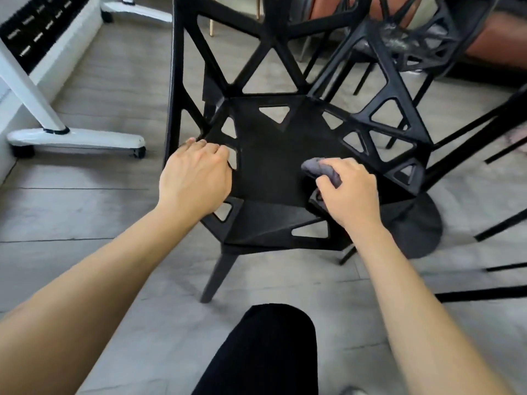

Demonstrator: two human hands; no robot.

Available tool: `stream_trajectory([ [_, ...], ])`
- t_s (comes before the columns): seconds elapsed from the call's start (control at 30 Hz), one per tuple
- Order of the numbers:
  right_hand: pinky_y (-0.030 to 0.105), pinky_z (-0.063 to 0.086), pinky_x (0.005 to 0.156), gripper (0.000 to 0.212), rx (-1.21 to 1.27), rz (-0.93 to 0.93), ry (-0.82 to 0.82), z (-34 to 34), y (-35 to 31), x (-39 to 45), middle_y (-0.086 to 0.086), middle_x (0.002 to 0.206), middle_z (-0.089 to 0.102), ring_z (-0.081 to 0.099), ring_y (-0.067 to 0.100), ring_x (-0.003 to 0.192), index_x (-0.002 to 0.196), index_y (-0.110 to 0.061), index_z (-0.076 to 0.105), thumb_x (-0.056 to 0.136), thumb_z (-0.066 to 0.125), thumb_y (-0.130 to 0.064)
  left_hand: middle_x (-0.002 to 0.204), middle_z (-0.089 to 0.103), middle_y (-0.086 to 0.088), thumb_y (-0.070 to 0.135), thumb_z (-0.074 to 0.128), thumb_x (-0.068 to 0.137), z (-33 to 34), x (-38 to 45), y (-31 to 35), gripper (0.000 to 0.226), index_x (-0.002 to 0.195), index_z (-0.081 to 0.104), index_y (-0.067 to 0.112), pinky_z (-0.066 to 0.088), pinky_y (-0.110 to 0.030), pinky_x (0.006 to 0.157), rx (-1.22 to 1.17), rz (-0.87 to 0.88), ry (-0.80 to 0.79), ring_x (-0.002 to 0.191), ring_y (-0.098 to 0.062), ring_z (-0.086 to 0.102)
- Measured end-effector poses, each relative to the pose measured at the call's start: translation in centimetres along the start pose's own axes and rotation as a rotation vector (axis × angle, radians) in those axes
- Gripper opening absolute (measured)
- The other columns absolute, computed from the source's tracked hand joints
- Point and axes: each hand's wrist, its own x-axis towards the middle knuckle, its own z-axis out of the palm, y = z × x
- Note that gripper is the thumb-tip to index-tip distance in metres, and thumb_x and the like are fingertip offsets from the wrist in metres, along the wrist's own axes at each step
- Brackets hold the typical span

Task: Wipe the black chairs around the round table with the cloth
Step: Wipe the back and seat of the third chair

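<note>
Right hand [349, 192] clutches the cloth [320, 169] on the chair [271, 155] seat's right side; unwiped seat lies left, toward the left hand [195, 178] gripping its left edge.

Light: you have soft, even daylight, bright on the floor [108, 212] and both forearms.
Shadows: faint and diffuse under the chair [271, 155]; its black seat swallows detail.
Glare: mild sheen on the white frame [77, 136] at your left.
Blur: the right edge smears, with the far chair [422, 44] streaked; the cloth [322, 169] is slightly soft.
Distortion: wide-angle bending stretches your arms and curves the floor lines.
</note>
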Motion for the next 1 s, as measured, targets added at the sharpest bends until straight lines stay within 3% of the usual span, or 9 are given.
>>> stream_trajectory([
  [0.1,0.042,0.041,0.083,0.032,0.077,0.108,0.226,0.4,-2.2,-4.0,-0.001,0.102,0.066,0.058,0.029,0.094,0.104,-0.022,0.070,0.081,0.050,-0.032,0.093,0.072,-0.012,0.015,0.048,0.092,0.2,-0.1,-0.2,0.022,0.094,0.069,0.008,0.045,-0.046,0.102,0.025,0.052,0.002,0.095,-0.036,0.065],
  [0.17,0.042,0.041,0.083,0.027,0.120,-0.003,0.319,2.1,-7.0,-6.7,0.000,0.101,0.067,0.060,0.029,0.094,0.102,-0.018,0.072,0.080,0.059,-0.027,0.094,0.072,-0.011,0.014,0.051,0.090,0.2,-0.1,-0.3,0.021,0.096,0.070,0.009,0.044,-0.045,0.101,0.017,0.065,-0.003,0.097,-0.036,0.064],
  [0.3,0.043,0.041,0.091,0.036,0.162,-0.241,0.271,4.8,-15.6,-10.7,0.004,0.114,0.067,0.058,0.027,0.105,0.113,-0.014,0.072,0.084,0.061,-0.032,0.088,0.072,-0.014,0.015,0.048,0.089,-0.6,-0.2,-0.5,0.022,0.088,0.069,0.008,0.048,-0.042,0.081,-0.013,0.071,0.011,0.086,-0.038,0.065],
  [0.43,0.046,0.046,0.091,0.036,0.100,-0.311,0.351,3.8,-9.2,-10.0,0.007,0.116,0.068,0.062,0.030,0.105,0.114,-0.013,0.074,0.092,0.053,-0.032,0.085,0.071,-0.017,0.013,0.055,0.092,-0.9,-0.8,-0.3,0.015,0.084,0.065,0.007,0.048,-0.043,0.074,0.017,0.055,0.010,0.082,-0.040,0.066],
  [0.57,0.050,0.047,0.091,0.036,0.066,0.102,0.495,1.8,1.9,-8.4,0.010,0.118,0.066,0.061,0.034,0.105,0.114,-0.009,0.072,0.080,0.064,-0.016,0.083,0.069,-0.020,0.012,0.054,0.094,-1.0,-0.7,-0.2,0.017,0.079,0.061,0.005,0.048,-0.044,0.075,0.035,0.044,0.035,0.081,-0.042,0.065],
  [0.67,0.052,0.047,0.086,0.036,0.106,0.316,0.539,1.1,4.3,-6.7,0.009,0.116,0.065,0.059,0.033,0.102,0.114,-0.009,0.070,0.079,0.061,-0.016,0.080,0.067,-0.022,0.010,0.051,0.095,-1.1,-0.7,0.2,0.018,0.080,0.059,0.003,0.046,-0.046,0.076,0.044,0.064,0.030,0.077,-0.042,0.063],
  [0.73,0.052,0.046,0.089,0.037,0.087,0.310,0.552,1.9,2.1,-7.2,0.011,0.121,0.063,0.058,0.035,0.106,0.116,-0.010,0.068,0.081,0.062,-0.017,0.082,0.067,-0.022,0.012,0.049,0.096,-0.9,-0.4,0.2,0.018,0.084,0.059,0.003,0.043,-0.048,0.079,0.068,0.063,0.006,0.080,-0.042,0.063],
  [0.87,0.053,0.034,0.111,0.034,0.014,0.152,0.535,3.9,-4.4,-10.8,0.012,0.131,0.061,0.054,0.035,0.125,0.117,-0.016,0.072,0.085,0.061,-0.023,0.092,0.068,-0.021,0.015,0.047,0.097,-0.6,-0.3,0.0,0.017,0.092,0.060,0.005,0.042,-0.050,0.085,0.097,0.063,-0.037,0.090,-0.043,0.062],
  [1.0,0.046,0.039,0.101,0.032,-0.037,-0.095,0.443,3.0,-2.5,-10.4,0.008,0.122,0.065,0.059,0.032,0.112,0.113,-0.020,0.074,0.082,0.067,-0.020,0.105,0.069,-0.022,0.016,0.048,0.097,-0.9,-0.5,-0.1,0.020,0.102,0.063,0.004,0.044,-0.051,0.088,0.087,0.062,-0.037,0.100,-0.044,0.062],
])
